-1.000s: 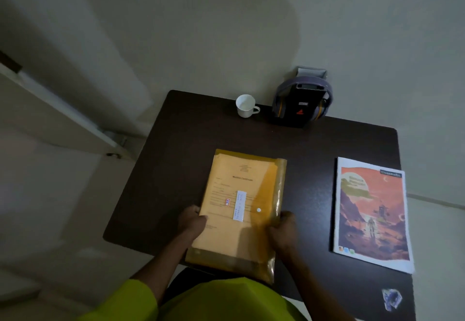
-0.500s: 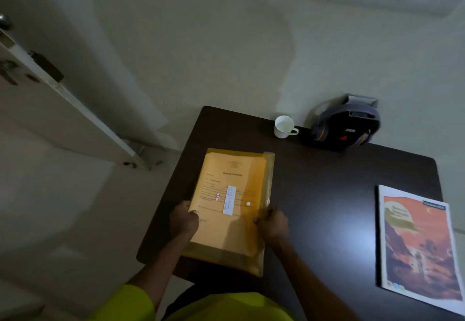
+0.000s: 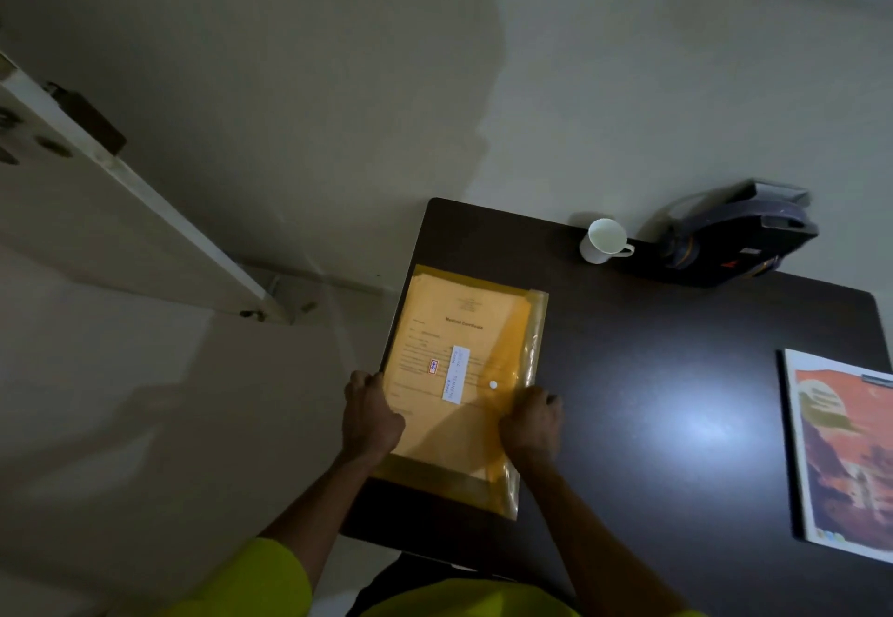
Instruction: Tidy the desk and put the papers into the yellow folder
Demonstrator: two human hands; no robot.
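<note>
The yellow see-through folder (image 3: pixel 476 326) lies flat at the left edge of the dark desk (image 3: pixel 652 374), its white snap button fastened. Printed papers (image 3: pixel 425 341) show through its cover, with a white label strip on top. My left hand (image 3: pixel 369 416) grips the folder's left edge, fingers curled over it. At the right edge, near the button, my right hand (image 3: pixel 531 423) holds the folder with curled fingers. The folder's near end hangs slightly past the desk's front edge.
A white mug (image 3: pixel 604 240) stands at the desk's back edge, beside black headphones (image 3: pixel 739 239) against the wall. A book with an orange cover (image 3: pixel 845 452) lies at the right. A door (image 3: pixel 111 210) stands open to the left of the desk.
Both hands have slid the folder from the middle of the desk to its left edge. The view has swung left, so the book now sits at the right border.
</note>
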